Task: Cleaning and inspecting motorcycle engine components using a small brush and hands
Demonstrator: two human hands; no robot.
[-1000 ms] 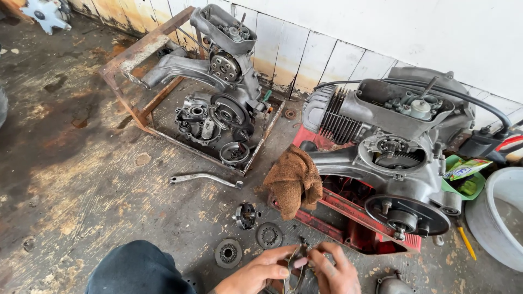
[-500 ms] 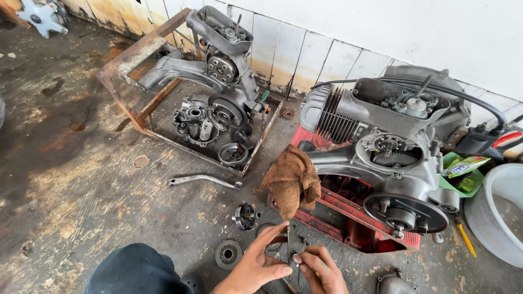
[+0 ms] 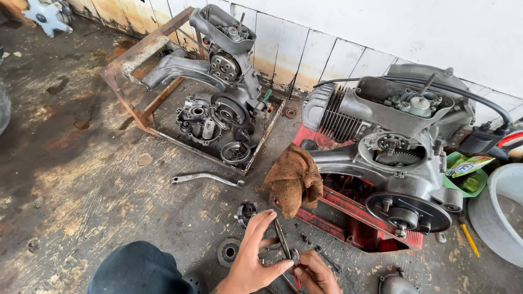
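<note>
My left hand (image 3: 251, 256) is low in the view, fingers stretched toward the floor parts, thumb and forefinger pinching a small metal part (image 3: 294, 255). My right hand (image 3: 315, 275) is pressed against it from the right and grips a long thin tool (image 3: 281, 237) whose tip points away from me. A round toothed part (image 3: 246, 210) lies just beyond my left fingertips. A ring-shaped disc (image 3: 229, 252) lies left of that hand. My knee in dark trousers (image 3: 139, 269) is at the bottom.
A grey scooter engine (image 3: 392, 163) rests on a red stand (image 3: 348, 218), a brown rag (image 3: 294, 179) draped over its front. A second engine (image 3: 229, 71) sits in a rusty frame (image 3: 136, 54). A bent lever (image 3: 207, 177), white bucket (image 3: 504, 212), green tray (image 3: 455, 182) and yellow screwdriver (image 3: 468, 239) are nearby.
My hands, close together on the part a second ago, shifted slightly left. My left fingers have stretched out over the floor parts while the thumb stays pinched.
</note>
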